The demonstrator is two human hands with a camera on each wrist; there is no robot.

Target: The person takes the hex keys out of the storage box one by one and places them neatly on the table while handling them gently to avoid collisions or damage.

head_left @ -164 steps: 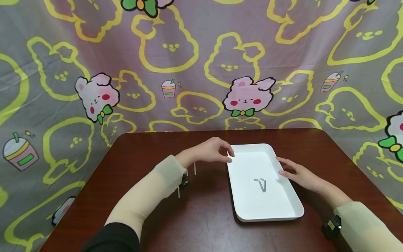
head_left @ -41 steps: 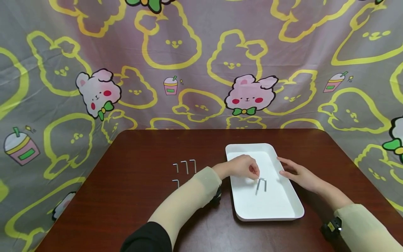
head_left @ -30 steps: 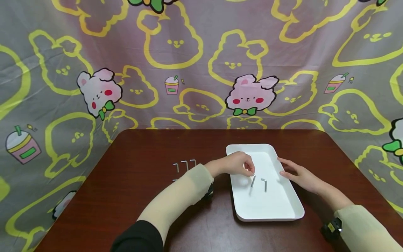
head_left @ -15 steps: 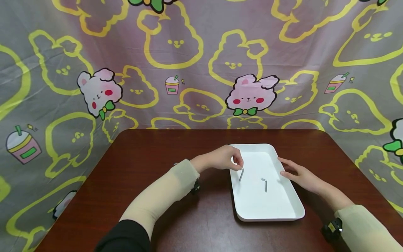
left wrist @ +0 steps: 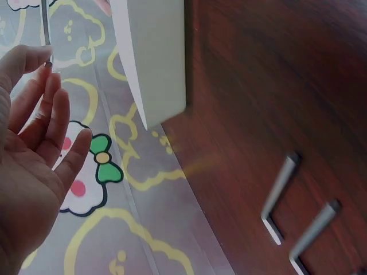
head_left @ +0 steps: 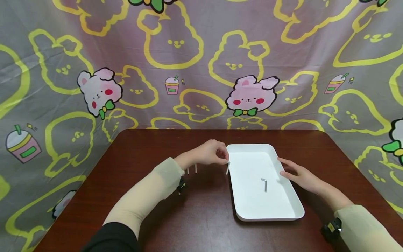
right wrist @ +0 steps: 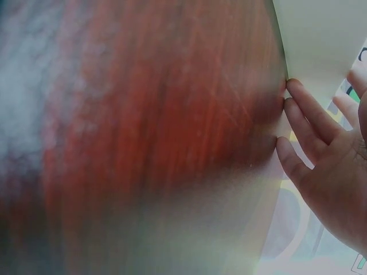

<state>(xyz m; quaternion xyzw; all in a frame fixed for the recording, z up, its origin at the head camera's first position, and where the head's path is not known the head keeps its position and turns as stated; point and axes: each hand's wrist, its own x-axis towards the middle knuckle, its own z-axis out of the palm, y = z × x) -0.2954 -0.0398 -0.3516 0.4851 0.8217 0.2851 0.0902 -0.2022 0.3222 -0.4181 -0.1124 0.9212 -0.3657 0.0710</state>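
Between thumb and fingertips, my left hand (head_left: 206, 153) pinches a silver hex key (head_left: 227, 168) at the left rim of a white tray (head_left: 252, 206). The left wrist view shows that hex key (left wrist: 45, 23) sticking up from the fingertips, other fingers loosely spread. One more hex key (head_left: 266, 185) lies in the tray, right of its middle. On the tray's right side, my right hand (head_left: 300, 176) rests with extended fingers; in the right wrist view its fingertips (right wrist: 292, 86) touch the outer wall (right wrist: 315, 40).
Left of the tray, more hex keys (head_left: 196, 168) lie on the dark wooden table (head_left: 201, 213), partly hidden by the left arm. Two hex keys (left wrist: 281, 186) show clearly in the left wrist view. A patterned cloth (head_left: 195, 105) hangs behind the table.
Earlier, two hex keys lay in the tray. My left hand took hold of one and carried it left, up to the tray's left rim. The right hand stayed in place.
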